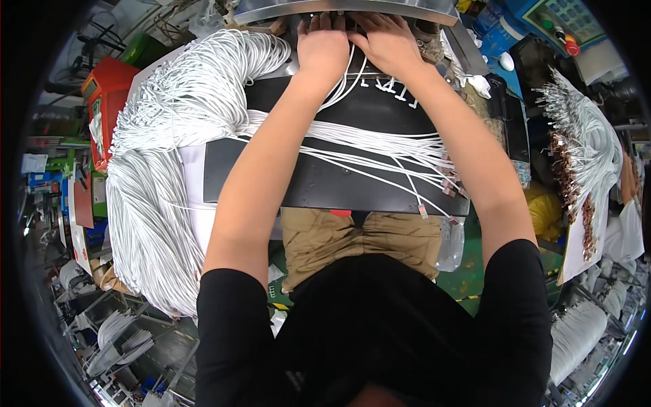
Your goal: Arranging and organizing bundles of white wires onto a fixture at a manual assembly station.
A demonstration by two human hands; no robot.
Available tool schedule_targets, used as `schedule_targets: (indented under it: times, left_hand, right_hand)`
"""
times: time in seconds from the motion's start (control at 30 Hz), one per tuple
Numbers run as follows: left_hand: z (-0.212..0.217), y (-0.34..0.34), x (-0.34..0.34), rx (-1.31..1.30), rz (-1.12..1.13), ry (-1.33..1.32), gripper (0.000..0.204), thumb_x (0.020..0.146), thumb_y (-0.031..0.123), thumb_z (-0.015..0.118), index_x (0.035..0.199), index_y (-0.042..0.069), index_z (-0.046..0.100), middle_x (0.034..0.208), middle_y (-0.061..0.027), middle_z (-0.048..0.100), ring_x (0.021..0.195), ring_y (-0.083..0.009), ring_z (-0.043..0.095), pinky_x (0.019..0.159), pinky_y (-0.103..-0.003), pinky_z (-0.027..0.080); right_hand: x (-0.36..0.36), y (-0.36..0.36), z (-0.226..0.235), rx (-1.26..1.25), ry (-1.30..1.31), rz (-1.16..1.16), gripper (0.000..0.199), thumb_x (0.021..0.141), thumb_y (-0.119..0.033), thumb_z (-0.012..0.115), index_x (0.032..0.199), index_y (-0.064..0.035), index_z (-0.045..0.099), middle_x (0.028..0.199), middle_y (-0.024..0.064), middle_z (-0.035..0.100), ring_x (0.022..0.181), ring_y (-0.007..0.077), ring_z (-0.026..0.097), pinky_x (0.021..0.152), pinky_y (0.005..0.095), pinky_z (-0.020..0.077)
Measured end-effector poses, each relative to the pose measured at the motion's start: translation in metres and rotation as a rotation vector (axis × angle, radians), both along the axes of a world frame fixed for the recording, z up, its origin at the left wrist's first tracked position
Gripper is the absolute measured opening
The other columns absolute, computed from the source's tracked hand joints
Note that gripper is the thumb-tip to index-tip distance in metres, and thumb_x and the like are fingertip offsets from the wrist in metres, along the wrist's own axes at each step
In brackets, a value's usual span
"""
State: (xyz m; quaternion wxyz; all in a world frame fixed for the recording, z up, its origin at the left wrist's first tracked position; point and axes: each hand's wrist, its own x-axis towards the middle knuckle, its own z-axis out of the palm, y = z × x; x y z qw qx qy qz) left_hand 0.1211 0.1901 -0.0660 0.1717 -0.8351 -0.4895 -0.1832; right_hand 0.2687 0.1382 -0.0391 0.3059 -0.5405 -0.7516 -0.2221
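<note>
At the top of the head view, my left hand (323, 51) and my right hand (391, 46) reach side by side to the lower edge of a metal machine (346, 8). Thin white cables (350, 80) loop up from the black work surface (271, 173) and pass between the hands. Both hands look closed at the cable's upper end, their fingertips partly hidden at the machine's edge. Under my forearms, a spread bunch of white cables (366, 136) lies across the surface, with small connectors (447, 183) at the right end.
A thick heap of white cables (183, 88) fills the left side and hangs over the edge. Beyond it stands a red bin (112, 85). Small white pieces (397, 89) lie below my right hand. Another cable bundle (586, 149) hangs at the right, past a blue container (500, 34).
</note>
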Motion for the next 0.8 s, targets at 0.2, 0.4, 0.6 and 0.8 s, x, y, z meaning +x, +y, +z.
schedule_targets:
  times: [0.2,0.4,0.6,0.8]
  left_hand:
    - [0.011,-0.004,0.007,-0.077,0.056,-0.111,0.051,0.090,0.019,0.058,0.140,0.012,0.052,0.147,-0.0128,0.049,0.136,-0.0323,0.046,0.117,-0.055,0.027]
    - [-0.014,-0.004,0.001,-0.016,-0.044,-0.274,0.052,0.092,0.019,0.054,0.143,0.011,0.049,0.150,-0.0177,0.045,0.139,-0.0358,0.042,0.116,-0.058,0.026]
    - [0.044,-0.190,-0.107,-0.660,-0.297,-0.878,0.038,0.097,0.013,0.058,0.133,0.002,0.059,0.134,-0.0175,0.060,0.121,-0.0259,0.058,0.097,-0.034,0.047]
    - [-0.048,-0.308,-0.210,-1.827,-0.209,-1.811,0.032,0.103,0.031,0.055,0.093,0.001,0.065,0.086,-0.0102,0.068,0.071,-0.0224,0.064,0.067,-0.033,0.052]
  right_hand:
    - [0.001,0.004,-0.017,-0.277,-0.100,-0.310,0.041,0.090,-0.031,0.061,0.122,-0.0072,0.068,0.113,0.0123,0.069,0.111,0.0306,0.062,0.103,0.0456,0.0438]
    - [0.014,-0.012,-0.010,-0.132,-0.011,-0.141,0.036,0.093,-0.028,0.063,0.122,-0.0079,0.068,0.110,0.0156,0.068,0.101,0.0314,0.065,0.090,0.0392,0.0516]
    - [0.076,-0.194,0.019,-0.003,0.594,-0.139,0.025,0.102,-0.014,0.055,0.117,0.0000,0.070,0.101,0.0063,0.069,0.091,0.0147,0.063,0.084,0.0287,0.0503]
    - [0.071,-0.389,-0.103,-0.289,0.800,-0.406,0.023,0.100,-0.012,0.054,0.080,-0.0008,0.058,0.069,0.0026,0.053,0.062,0.0103,0.048,0.057,0.0269,0.0410]
